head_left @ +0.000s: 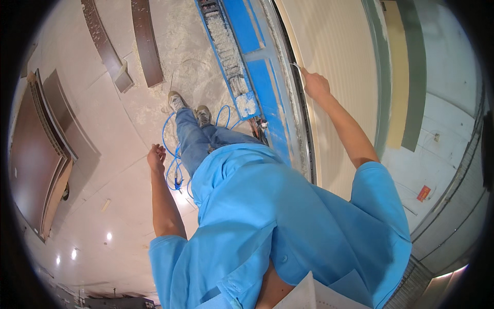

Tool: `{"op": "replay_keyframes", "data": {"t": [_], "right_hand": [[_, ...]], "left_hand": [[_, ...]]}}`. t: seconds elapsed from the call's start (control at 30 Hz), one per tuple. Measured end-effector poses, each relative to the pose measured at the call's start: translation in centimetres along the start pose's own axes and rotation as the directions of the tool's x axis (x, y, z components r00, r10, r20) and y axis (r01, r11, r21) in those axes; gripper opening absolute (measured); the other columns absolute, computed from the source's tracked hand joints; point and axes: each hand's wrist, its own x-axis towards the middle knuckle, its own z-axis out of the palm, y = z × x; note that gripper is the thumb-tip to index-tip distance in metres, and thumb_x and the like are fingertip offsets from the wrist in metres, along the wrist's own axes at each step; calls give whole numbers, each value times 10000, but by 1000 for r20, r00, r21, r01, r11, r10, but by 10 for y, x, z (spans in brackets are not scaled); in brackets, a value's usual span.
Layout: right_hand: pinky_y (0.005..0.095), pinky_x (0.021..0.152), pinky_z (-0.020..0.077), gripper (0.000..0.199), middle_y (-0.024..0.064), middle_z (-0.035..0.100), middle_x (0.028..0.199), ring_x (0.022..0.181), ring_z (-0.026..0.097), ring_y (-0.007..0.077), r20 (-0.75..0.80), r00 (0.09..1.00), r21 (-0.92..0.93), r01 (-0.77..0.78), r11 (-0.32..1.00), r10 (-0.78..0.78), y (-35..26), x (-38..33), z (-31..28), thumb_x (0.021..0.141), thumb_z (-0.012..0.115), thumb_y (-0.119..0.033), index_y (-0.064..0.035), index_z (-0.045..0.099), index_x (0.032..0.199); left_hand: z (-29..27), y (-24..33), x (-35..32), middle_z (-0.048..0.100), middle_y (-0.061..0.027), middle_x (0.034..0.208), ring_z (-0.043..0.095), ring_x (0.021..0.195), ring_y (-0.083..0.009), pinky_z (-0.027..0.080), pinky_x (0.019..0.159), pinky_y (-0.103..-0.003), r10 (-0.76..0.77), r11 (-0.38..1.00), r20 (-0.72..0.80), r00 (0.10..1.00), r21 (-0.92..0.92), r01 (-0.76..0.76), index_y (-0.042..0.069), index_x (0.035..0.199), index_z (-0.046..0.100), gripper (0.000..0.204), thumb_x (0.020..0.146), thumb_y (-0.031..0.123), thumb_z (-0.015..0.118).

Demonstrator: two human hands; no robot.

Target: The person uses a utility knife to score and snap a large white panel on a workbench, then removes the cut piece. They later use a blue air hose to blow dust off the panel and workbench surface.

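by the right hand [315, 86], a thin pale strip [295, 65] seems pinched at the left edge of the cream panel [342, 98]; a light, steady grip is probably best. the left hand [157, 156] hangs loosely, with nothing visibly held. at left, footing may be hindered by the blue hose [178, 182] and pale shavings [191, 64].

There are one broad cream panel [337, 77], one thin white sliver [296, 66], two green strips [415, 77], one yellowish strip [397, 77], one red label [423, 193], one blue machine [242, 26], two shoes [176, 101], two long brown boards [146, 44], and leaning brown panels [37, 159] too overlapped to count
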Motion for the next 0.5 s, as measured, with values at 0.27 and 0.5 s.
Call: {"op": "replay_keyframes", "data": {"t": [0.27, 0.5], "right_hand": [[478, 738, 558, 415, 208, 696, 905, 864, 693, 372, -25, 993, 2, 118, 993, -118, 16, -17, 25, 812, 556, -30, -45, 559, 1227], [483, 733, 558, 251, 218, 692, 890, 855, 691, 385, 111, 989, 2, 95, 995, -95, 55, -101, 118, 838, 559, -99, -34, 608, 1075]], "left_hand": [[-7, -46, -38, 642, -81, 1067, 619, 985, -187, 468, 901, -351, 24, 988, -42, 999, -153, -30, 0, 1259, 561, 519, 990, 442, 515], [10, -95, -59, 643, -70, 1067, 618, 976, -179, 453, 912, -341, -4, 992, -5, 1000, -124, 3, 11, 1264, 559, 510, 996, 439, 492]]}}
